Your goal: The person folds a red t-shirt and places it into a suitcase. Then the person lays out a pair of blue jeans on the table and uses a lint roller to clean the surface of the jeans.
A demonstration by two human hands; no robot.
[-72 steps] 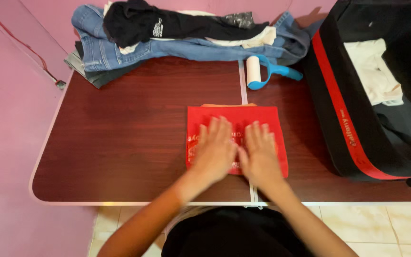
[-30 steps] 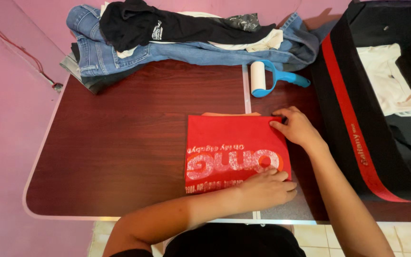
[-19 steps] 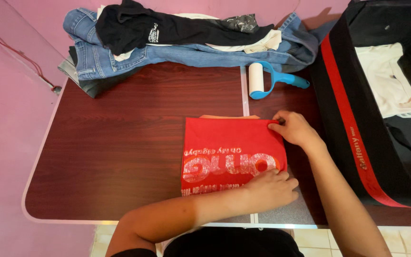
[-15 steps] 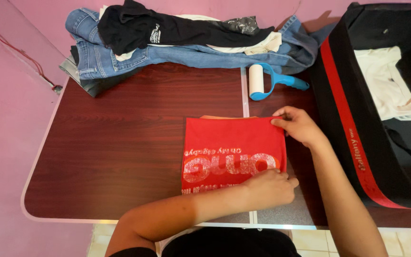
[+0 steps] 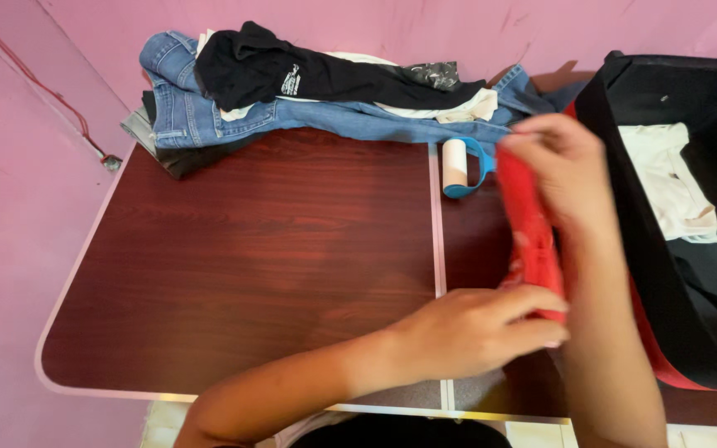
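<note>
The folded red shirt [image 5: 531, 232] is off the table, turned up on edge between both hands near the table's right side. My right hand [image 5: 564, 170] grips its far upper end. My left hand [image 5: 479, 328] holds its near lower end, arm reaching across from the left. Just right of the shirt stands an open black bag with a red stripe [image 5: 690, 274], with a white garment [image 5: 665, 178] inside it.
A dark wood-grain folding table [image 5: 251, 249] with a pale rim. At its far edge lies a pile of clothes: blue jeans [image 5: 209, 112], a black garment [image 5: 292, 70], white pieces. A blue-handled lint roller [image 5: 458, 166] lies behind the shirt. Pink walls surround the table.
The red shirt lay flat on the table with both hands at its right edge; now both hands have lifted it upright and carried it right, toward the black bag.
</note>
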